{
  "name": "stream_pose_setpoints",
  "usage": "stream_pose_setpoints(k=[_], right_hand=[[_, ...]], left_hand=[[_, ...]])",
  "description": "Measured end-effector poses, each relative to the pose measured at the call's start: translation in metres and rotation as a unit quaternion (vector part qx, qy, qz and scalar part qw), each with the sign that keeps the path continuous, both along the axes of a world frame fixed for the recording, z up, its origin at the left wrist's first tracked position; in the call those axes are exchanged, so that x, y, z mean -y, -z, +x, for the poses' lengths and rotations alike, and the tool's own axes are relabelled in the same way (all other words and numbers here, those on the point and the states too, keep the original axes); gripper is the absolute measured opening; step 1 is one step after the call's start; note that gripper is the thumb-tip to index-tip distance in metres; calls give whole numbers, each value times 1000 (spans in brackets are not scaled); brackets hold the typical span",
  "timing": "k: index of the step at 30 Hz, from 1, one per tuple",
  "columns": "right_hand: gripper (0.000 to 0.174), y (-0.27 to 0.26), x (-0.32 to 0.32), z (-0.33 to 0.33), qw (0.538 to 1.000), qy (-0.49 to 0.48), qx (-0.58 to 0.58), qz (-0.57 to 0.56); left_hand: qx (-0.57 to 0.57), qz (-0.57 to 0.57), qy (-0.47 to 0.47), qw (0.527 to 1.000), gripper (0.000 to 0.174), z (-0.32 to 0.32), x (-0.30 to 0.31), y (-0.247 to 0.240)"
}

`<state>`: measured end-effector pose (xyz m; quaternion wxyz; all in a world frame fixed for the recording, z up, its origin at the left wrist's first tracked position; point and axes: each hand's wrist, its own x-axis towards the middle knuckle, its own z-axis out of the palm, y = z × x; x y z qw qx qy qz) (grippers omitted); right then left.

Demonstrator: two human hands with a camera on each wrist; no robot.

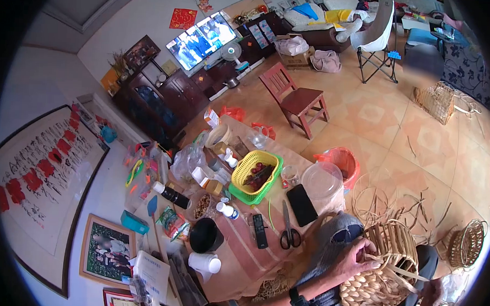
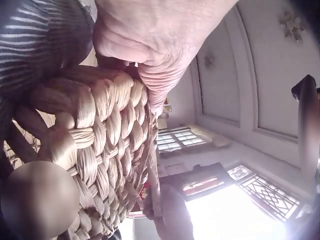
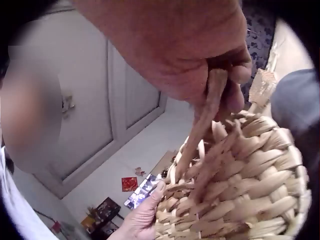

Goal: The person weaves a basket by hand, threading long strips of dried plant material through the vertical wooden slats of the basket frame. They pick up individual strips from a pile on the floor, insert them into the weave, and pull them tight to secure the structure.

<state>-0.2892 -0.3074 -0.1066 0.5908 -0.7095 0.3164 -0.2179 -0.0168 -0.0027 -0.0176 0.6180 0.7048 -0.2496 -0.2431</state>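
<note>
A woven basket [image 1: 373, 292] of braided pale strips rests on the person's lap. At its edge the left hand [image 1: 355, 262] grips the weave, fingers curled over it; in the left wrist view this hand [image 2: 150, 40] is over the basket's braided side [image 2: 115, 130]. Lower right in the head view, the right hand [image 1: 431, 295] is partly cut off. Seen from the right wrist, the right hand [image 3: 200, 55] holds a flat strip [image 3: 200, 127] between curled fingers, and the strip runs down to the weave. The left thumb [image 3: 150, 202] lies against the basket's far side.
Scissors [image 1: 290, 231], a black phone [image 1: 302, 205], a remote [image 1: 259, 231] and a yellow basket [image 1: 252, 172] lie on the table to the left. Loose strips [image 1: 417, 210] and a small wicker basket [image 1: 467, 245] are on the floor. A red chair [image 1: 299, 100] stands beyond.
</note>
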Motion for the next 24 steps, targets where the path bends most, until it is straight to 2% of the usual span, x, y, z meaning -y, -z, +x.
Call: stream_pose_setpoints(k=[1, 4, 7, 9, 11, 15, 16, 19, 20, 22, 23, 24], right_hand=[[26, -25, -16, -2, 997, 1, 57, 57], [29, -53, -40, 16, 981, 127, 58, 139], [32, -61, -53, 30, 942, 248, 58, 219], [33, -19, -33, 7, 913, 172, 131, 347], [35, 26, -9, -16, 858, 90, 201, 465], [38, -10, -31, 6, 835, 118, 256, 473], [40, -8, -33, 8, 861, 142, 229, 431], [37, -21, -49, 11, 860, 55, 235, 450], [26, -31, -52, 12, 863, 38, 187, 467], [11, -65, -74, 47, 930, 110, 158, 314], [14, -70, -82, 61, 951, 144, 141, 234], [15, -32, -62, 48, 965, 89, 127, 209]], left_hand=[[-1, 22, 4, 1000, 45, 0, -1, -6], [4, -1, 0, 1000, 45, 0, 2, 1], [41, 16, -5, 999, 46, 1, 1, 6], [30, 16, -6, 999, 46, 0, -1, 6], [23, 12, -6, 1000, 46, 1, -1, 5], [23, 4, -10, 1000, 44, 2, -2, 7], [33, -4, -14, 999, 44, 1, -1, 11], [29, -5, -14, 999, 44, 1, -2, 19], [23, -3, -12, 1000, 44, 1, -2, 20], [33, 7, -7, 999, 45, 1, -2, 16], [38, 13, -5, 999, 45, 2, -3, 13], [19, 4, -4, 1000, 45, 2, -4, 15]])
